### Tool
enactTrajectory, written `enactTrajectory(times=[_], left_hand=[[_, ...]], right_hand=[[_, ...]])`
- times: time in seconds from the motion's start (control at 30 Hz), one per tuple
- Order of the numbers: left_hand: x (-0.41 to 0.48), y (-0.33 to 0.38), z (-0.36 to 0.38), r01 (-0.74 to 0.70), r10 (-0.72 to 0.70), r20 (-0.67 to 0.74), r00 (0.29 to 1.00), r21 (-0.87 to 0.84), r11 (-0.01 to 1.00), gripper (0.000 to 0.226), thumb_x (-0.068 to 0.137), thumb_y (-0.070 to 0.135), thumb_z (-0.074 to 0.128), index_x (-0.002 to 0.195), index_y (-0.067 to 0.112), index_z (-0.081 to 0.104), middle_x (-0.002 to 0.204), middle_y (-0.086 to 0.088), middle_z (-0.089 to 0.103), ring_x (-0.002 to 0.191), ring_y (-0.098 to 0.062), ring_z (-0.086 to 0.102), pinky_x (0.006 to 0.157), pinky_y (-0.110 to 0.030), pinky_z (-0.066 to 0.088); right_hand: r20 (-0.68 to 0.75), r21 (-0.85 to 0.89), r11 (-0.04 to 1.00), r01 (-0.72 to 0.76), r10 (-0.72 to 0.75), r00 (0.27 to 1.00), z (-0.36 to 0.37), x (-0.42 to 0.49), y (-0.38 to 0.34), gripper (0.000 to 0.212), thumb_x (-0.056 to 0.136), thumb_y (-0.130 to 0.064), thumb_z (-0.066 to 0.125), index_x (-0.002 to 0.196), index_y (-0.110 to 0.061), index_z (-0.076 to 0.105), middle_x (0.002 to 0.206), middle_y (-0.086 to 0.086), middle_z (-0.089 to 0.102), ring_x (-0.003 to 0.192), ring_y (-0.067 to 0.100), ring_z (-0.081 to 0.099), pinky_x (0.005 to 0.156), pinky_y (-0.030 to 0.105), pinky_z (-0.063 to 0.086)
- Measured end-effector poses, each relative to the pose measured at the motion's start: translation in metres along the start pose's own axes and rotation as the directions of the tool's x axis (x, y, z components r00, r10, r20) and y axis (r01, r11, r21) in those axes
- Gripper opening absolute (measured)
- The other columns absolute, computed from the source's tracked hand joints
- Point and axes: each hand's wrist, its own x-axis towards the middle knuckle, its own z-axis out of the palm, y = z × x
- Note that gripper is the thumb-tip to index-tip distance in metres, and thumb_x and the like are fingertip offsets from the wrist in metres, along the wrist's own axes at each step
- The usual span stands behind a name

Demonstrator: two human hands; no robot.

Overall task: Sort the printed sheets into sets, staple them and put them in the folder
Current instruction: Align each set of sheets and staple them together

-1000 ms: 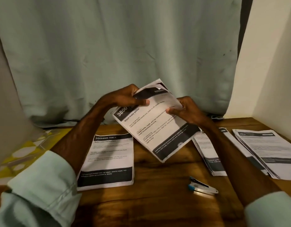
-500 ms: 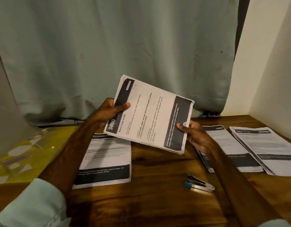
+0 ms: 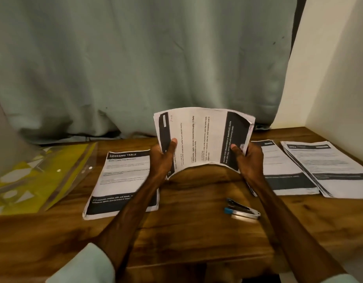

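1. The held set of sheets (image 3: 203,137) stands on edge, turned sideways so its print runs up the page. A dark band runs down each short side. "P-1" is written near the top left. In the print, "Baby bottle, nipple, and cap cleaned thoroughly" can be made out; the smaller lines are too fine to read.
2. The left hand (image 3: 162,160) grips the set's left side, thumb on the front and fingers curled behind the paper. The right hand (image 3: 249,160) grips the right dark band the same way. The set bows between them, its middle arching up. I cannot tell whether the lower corners touch the worktop (image 3: 197,231).
3. Left of the held set, a pile (image 3: 123,180) lies flat with the header "DRESSING TABLE" in white on black. There is another dark band with white print at its foot, and the left forearm crosses its right corner.
4. On the right, two more piles lie flat side by side. The nearer pile (image 3: 286,170) is partly hidden by the right hand, and the far-right pile (image 3: 327,168) overlaps its edge. Both have dark header and footer bands, with text too blurred to read.
5. The stapler (image 3: 241,210), silver with a blue end, lies on the worktop near the right forearm, apart from every pile.
6. The yellow folder (image 3: 44,176), see-through plastic with a snap button, lies at the far left. Pale shapes show through it, but I cannot tell what they are.
7. A pale green curtain (image 3: 135,68) hangs behind, with a cream wall (image 3: 329,78) on the right.
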Motion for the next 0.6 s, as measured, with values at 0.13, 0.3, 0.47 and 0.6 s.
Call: enactTrajectory(times=[0.13,0.3,0.47,0.6], left_hand=[[-0.01,-0.021,0.004,0.049,-0.058,0.091,0.994,0.097,0.994,0.036,0.095,0.035,0.07,0.126,0.018,0.062,0.12,-0.007,0.073,0.095,-0.022,0.075,0.082,-0.045,0.063],[-0.005,-0.022,0.008,0.035,-0.041,0.046,0.998,0.126,0.991,0.039,0.097,0.034,0.067,0.128,0.012,0.061,0.119,-0.013,0.073,0.093,-0.027,0.075,0.082,-0.047,0.063],[0.005,-0.014,0.006,0.023,-0.024,0.017,1.0,0.042,0.999,0.029,0.098,0.03,0.066,0.123,0.015,0.061,0.111,-0.004,0.072,0.09,-0.023,0.075,0.076,-0.038,0.064],[-0.001,-0.035,0.004,0.048,-0.052,0.025,0.998,0.147,0.988,0.04,0.098,0.031,0.065,0.131,0.009,0.06,0.123,-0.009,0.07,0.098,-0.027,0.073,0.08,-0.039,0.063]], right_hand=[[0.006,0.002,0.996,-0.084,0.084,0.996,-0.004,-0.012,0.024,0.037,0.094,-0.025,0.07,0.126,-0.009,0.061,0.122,0.011,0.069,0.101,0.023,0.069,0.088,0.044,0.059],[0.012,0.0,0.997,-0.072,0.072,0.997,-0.006,-0.008,0.021,0.034,0.094,-0.024,0.07,0.124,-0.009,0.061,0.123,0.011,0.069,0.1,0.023,0.07,0.088,0.047,0.06],[-0.009,0.005,0.999,-0.046,0.046,0.999,-0.001,0.0,0.01,0.035,0.095,-0.022,0.069,0.124,-0.004,0.061,0.123,0.013,0.068,0.102,0.023,0.067,0.085,0.036,0.057],[0.033,-0.027,0.998,-0.059,0.059,0.998,0.005,-0.011,0.026,0.037,0.095,-0.019,0.068,0.129,-0.005,0.06,0.126,0.013,0.067,0.109,0.028,0.067,0.085,0.033,0.052]])
